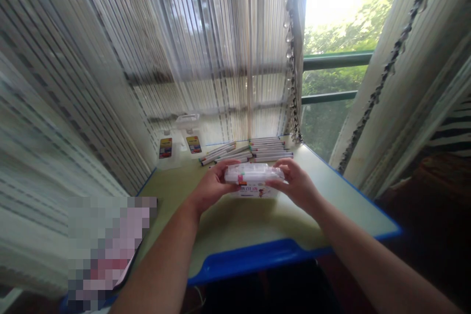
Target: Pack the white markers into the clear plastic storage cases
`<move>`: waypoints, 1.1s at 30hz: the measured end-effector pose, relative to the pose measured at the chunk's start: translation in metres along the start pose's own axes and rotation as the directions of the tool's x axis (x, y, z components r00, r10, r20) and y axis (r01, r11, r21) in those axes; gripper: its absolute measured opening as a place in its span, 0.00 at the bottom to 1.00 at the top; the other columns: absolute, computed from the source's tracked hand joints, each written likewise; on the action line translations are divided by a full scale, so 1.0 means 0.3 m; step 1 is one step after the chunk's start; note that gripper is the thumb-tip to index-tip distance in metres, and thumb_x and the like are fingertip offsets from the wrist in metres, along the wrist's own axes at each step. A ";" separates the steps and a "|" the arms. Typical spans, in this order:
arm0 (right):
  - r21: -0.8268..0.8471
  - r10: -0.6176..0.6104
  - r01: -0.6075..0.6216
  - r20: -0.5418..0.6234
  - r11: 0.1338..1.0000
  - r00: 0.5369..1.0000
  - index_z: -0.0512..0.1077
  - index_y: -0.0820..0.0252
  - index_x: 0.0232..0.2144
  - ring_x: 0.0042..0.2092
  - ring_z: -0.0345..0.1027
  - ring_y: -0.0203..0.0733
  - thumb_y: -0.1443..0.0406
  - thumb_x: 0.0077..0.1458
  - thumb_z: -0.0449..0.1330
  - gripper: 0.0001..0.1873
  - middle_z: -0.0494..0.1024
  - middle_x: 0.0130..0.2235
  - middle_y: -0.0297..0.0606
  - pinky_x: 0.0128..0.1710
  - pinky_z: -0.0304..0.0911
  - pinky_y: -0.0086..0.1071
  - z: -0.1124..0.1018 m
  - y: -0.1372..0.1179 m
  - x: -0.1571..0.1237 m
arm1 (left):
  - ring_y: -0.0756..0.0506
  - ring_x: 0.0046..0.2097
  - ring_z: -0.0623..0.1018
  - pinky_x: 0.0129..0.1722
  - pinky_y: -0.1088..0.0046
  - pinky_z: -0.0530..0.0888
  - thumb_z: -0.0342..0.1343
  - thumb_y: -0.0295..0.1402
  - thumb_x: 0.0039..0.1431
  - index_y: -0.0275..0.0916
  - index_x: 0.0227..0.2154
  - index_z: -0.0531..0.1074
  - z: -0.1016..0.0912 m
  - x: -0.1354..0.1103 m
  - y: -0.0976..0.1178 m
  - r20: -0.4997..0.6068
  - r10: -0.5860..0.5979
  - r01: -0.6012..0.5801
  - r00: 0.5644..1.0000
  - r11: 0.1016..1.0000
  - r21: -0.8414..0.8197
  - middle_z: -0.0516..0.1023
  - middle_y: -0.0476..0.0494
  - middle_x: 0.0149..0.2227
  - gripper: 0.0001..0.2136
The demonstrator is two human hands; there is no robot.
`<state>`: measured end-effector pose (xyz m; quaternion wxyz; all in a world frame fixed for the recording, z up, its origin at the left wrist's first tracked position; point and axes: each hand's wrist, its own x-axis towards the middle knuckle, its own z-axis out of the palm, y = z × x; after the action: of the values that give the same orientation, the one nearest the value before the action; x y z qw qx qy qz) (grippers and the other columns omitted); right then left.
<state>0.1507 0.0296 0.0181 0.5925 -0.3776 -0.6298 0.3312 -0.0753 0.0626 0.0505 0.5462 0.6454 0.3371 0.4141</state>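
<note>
Between my two hands is a white and clear plastic box (pixel 253 176) with printed letters and a small picture on its front. My left hand (pixel 215 181) grips its left end, thumb in front and fingers behind. At the right end my right hand (pixel 294 179) closes on it the same way. The box is over the middle of the pale table (pixel 235 225); whether its base touches the top I cannot tell. Just behind it lie several white marker pens (pixel 270 148) with coloured ends, in loose groups. What is inside the box is hidden.
Clear plastic cases (pixel 189 132) with yellow and red labels stand at the table's back left. A blurred pinkish item (pixel 125 235) lies at the left edge. The table has a blue front rim (pixel 253 257). String curtains (pixel 221 59) hang close behind it, before a window.
</note>
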 end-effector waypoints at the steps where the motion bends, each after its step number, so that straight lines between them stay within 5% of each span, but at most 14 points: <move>1: 0.002 0.003 -0.003 0.003 1.000 1.000 0.63 0.54 0.32 0.28 0.70 0.36 0.56 0.39 0.69 0.21 0.75 0.27 0.28 0.28 0.67 0.29 -0.001 0.001 0.000 | 0.48 0.37 0.76 0.38 0.72 0.74 0.67 0.22 0.34 0.40 0.45 0.68 -0.001 0.000 -0.001 0.008 0.001 -0.001 1.000 1.000 0.001 0.76 0.48 0.40 0.30; 13: 0.014 0.048 -0.048 -0.027 0.999 0.998 0.65 0.57 0.24 0.27 0.67 0.34 0.59 0.33 0.71 0.20 0.76 0.28 0.31 0.25 0.66 0.28 -0.028 0.026 0.017 | 0.49 0.35 0.76 0.35 0.74 0.75 0.68 0.24 0.36 0.38 0.43 0.66 0.002 -0.001 -0.009 0.069 -0.009 0.011 0.998 1.000 -0.020 0.76 0.50 0.35 0.27; 21: 0.126 0.078 -0.067 -0.084 0.990 0.993 0.62 0.56 0.23 0.30 0.70 0.35 0.61 0.34 0.71 0.20 0.77 0.32 0.31 0.30 0.68 0.29 -0.017 0.040 0.032 | 0.47 0.39 0.78 0.39 0.71 0.75 0.65 0.28 0.43 0.44 0.48 0.59 0.025 0.009 -0.039 -0.011 0.201 -0.200 0.980 0.979 0.043 0.76 0.48 0.39 0.28; 28: 0.063 0.006 -0.002 -0.059 0.998 0.998 0.62 0.56 0.24 0.31 0.68 0.35 0.62 0.36 0.71 0.19 0.74 0.31 0.29 0.31 0.66 0.29 -0.034 0.060 0.033 | 0.46 0.43 0.77 0.41 0.72 0.75 0.65 0.30 0.43 0.43 0.44 0.67 0.030 0.001 -0.056 -0.101 0.239 -0.206 0.966 0.943 0.262 0.75 0.46 0.43 0.23; 33: 0.022 -0.009 0.010 -0.055 1.000 0.998 0.62 0.56 0.23 0.31 0.67 0.35 0.61 0.36 0.70 0.19 0.74 0.31 0.30 0.32 0.66 0.30 -0.039 0.057 0.029 | 0.45 0.43 0.78 0.42 0.71 0.76 0.66 0.30 0.42 0.42 0.43 0.70 0.027 0.000 -0.047 -0.114 0.221 -0.185 0.969 0.946 0.266 0.76 0.46 0.44 0.21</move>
<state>0.1636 0.0453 0.0085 0.6154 -0.3769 -0.6113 0.3248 -0.0679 0.0617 0.0361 0.3883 0.7100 0.3569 0.4667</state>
